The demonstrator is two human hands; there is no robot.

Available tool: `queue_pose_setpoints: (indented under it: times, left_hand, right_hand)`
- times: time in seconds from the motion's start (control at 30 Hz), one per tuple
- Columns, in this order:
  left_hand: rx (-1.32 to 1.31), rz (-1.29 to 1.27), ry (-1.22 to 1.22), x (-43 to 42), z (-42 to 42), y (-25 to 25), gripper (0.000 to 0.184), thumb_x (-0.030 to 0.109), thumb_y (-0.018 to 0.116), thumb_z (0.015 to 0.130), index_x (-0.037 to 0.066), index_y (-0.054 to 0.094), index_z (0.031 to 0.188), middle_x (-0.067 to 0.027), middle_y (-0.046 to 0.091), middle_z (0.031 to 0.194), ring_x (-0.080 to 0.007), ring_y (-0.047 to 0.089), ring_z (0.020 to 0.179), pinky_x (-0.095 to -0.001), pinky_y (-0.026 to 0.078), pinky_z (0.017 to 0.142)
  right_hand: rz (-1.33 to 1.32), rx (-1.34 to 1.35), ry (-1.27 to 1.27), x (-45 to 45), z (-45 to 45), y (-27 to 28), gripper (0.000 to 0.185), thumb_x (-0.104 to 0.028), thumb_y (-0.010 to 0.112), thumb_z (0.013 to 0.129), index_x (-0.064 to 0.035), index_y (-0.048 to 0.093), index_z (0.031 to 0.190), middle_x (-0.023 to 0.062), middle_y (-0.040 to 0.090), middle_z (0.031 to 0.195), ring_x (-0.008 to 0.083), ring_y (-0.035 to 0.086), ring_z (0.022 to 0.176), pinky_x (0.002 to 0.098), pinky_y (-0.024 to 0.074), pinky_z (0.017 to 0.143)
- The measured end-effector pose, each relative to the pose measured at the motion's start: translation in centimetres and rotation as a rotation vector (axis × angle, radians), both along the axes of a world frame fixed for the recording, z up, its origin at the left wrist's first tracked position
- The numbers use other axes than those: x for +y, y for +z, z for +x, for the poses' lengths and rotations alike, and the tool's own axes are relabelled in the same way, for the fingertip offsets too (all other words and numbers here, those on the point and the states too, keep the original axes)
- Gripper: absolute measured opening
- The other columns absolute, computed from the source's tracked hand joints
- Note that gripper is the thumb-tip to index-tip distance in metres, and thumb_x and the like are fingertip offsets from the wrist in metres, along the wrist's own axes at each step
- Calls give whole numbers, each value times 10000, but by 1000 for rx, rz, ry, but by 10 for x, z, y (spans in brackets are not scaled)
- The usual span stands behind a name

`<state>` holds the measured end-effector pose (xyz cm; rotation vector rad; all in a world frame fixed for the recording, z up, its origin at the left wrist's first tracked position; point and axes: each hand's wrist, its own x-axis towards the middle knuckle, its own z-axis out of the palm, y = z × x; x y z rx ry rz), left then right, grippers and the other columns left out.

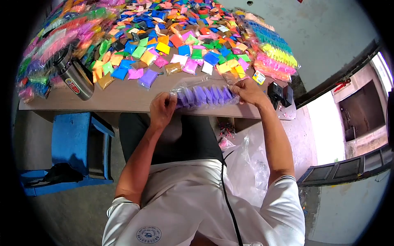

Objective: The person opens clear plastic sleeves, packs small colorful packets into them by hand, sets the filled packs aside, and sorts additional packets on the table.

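A clear plastic bag (203, 96) with a row of purple packets inside lies across the table's front edge. My left hand (162, 107) is closed on its left end, fingers pinched together. At the other end, my right hand (247, 91) grips the plastic between thumb and fingers. Just beyond the bag, a loose purple packet (148, 78) rests on the table, near a pink packet (135, 74) and a brown one (105, 81).
A heap of colourful packets (176, 41) covers the table (123, 100). Filled bags lie left and, as a stack (275, 49), right. A steel flask (76, 78) stands at left; a black device (280, 94) sits at the right corner. A blue stool (70, 139) is below left.
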<state>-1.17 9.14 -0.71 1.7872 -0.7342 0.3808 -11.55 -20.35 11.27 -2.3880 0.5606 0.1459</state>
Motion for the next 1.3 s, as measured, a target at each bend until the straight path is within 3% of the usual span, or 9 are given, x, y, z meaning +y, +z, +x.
queue_pose_setpoints:
  times: [0.07,0.3,0.47,0.63,0.8,0.87,0.97,1.13,1.3]
  left_hand:
    - [-5,9,11,-1,3,-6,372,268,600,931,-6,457,725,-159,448,644,-300,465,588,-406,383,570]
    - [-41,2,9,0,3,-9,357,254,605,930,-6,468,728,-162,449,642,-303,462,587,-402,392,577]
    - [21,3,13,0,3,-9,339,224,614,905,-1,466,699,-156,459,640,-317,475,602,-410,398,585]
    - [80,-64,-42,-4,6,-15,324,207,622,877,9,471,669,-156,483,650,-346,504,629,-432,402,593]
    - [29,72,73,-5,8,-19,349,288,627,866,18,498,686,-161,522,676,-362,535,659,-462,408,603]
    - [40,79,74,-3,7,-14,337,295,627,868,20,524,703,-167,547,694,-369,553,675,-467,421,618]
    - [110,70,56,-2,1,-8,307,302,625,872,22,576,754,-177,598,735,-381,592,713,-473,450,651]
    - [191,160,-10,6,-3,10,268,275,627,871,7,631,878,-189,657,792,-388,638,772,-472,492,716]
    - [111,73,63,-6,9,-42,237,231,656,843,-1,636,887,-215,657,826,-409,632,798,-475,490,705]
  right_hand:
    - [-45,-53,39,1,1,2,391,-335,683,883,28,636,746,88,610,604,175,605,501,309,508,499]
    - [-210,-131,44,-6,8,-36,303,-241,671,877,20,633,727,100,601,583,181,606,492,333,488,494]
    - [-61,-270,-73,-1,-2,5,232,-167,632,882,26,663,758,72,592,571,148,591,479,309,464,466]
    - [187,-520,-22,37,-18,68,275,-266,620,952,-19,687,851,12,658,699,65,539,511,227,403,456]
    - [78,-669,306,103,13,54,242,-211,617,938,20,690,937,14,658,734,77,570,560,226,456,516]
    - [-126,-638,428,137,37,47,180,-151,652,878,8,697,948,72,649,719,112,572,617,281,468,575]
    - [-236,-542,576,170,90,22,275,-258,618,780,-14,632,907,202,610,766,346,599,705,428,469,668]
    - [-328,-489,594,201,148,-13,314,-245,636,743,9,634,928,229,642,864,393,631,843,494,476,753]
    - [-446,-382,599,222,176,-41,314,-218,692,729,14,662,938,232,658,963,397,628,938,482,502,804]
